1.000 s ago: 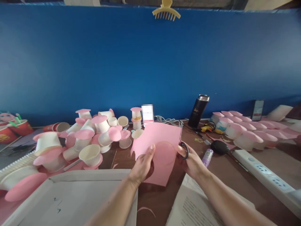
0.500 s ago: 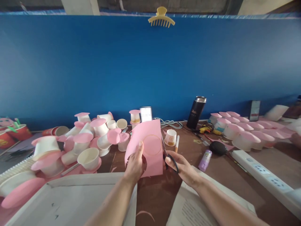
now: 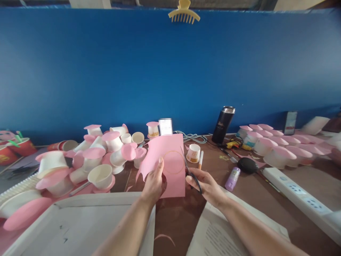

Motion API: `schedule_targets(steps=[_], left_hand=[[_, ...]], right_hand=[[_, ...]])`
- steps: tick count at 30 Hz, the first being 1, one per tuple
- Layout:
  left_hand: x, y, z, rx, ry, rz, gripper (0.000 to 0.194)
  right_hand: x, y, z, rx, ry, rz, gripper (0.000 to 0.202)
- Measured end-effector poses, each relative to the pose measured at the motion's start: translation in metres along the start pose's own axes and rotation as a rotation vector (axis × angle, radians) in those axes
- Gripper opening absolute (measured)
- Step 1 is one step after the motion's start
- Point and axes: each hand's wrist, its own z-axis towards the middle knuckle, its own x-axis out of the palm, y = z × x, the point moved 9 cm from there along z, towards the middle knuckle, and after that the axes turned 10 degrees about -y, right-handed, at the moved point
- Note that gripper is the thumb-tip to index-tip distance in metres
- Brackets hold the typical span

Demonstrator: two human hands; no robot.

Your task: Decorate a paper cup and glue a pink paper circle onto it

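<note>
A sheet of pink paper (image 3: 174, 185) is pinched in my left hand (image 3: 154, 183), thumb on the front face, its left edge curled and cut in curves. On the sheet a circle is drawn in a yellowish-brown line, just right of my thumb. My right hand (image 3: 204, 185) has its fingers in the black handles of a pair of scissors (image 3: 195, 182). The blades point up and away, at the paper's right edge beside the circle. Behind them stand a small paper cup (image 3: 193, 153) and a white marker (image 3: 200, 160).
Many white paper cups with pink discs (image 3: 93, 156) crowd the left, and more pink-topped cups (image 3: 279, 156) stand at the right. A black flask (image 3: 223, 124), purple glue bottle (image 3: 232, 179) and power strip (image 3: 301, 199) lie rightward. A white box lid (image 3: 106, 220) lies front left.
The scissor blades look a little further apart at the paper's edge. Both hands keep their holds, and the view has tipped slightly downward.
</note>
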Motion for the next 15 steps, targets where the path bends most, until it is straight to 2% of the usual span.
schedule_targets(steps=[10,15], left_hand=[[0.004,0.001,0.001,-0.071,0.083,-0.022,0.077],[0.007,0.01,-0.001,-0.188,0.129,-0.103,0.072]], right_hand=[[-0.005,0.001,0.001,-0.009,-0.063,-0.081,0.043],[-0.006,0.004,0.001,-0.008,-0.081,-0.104,0.042]])
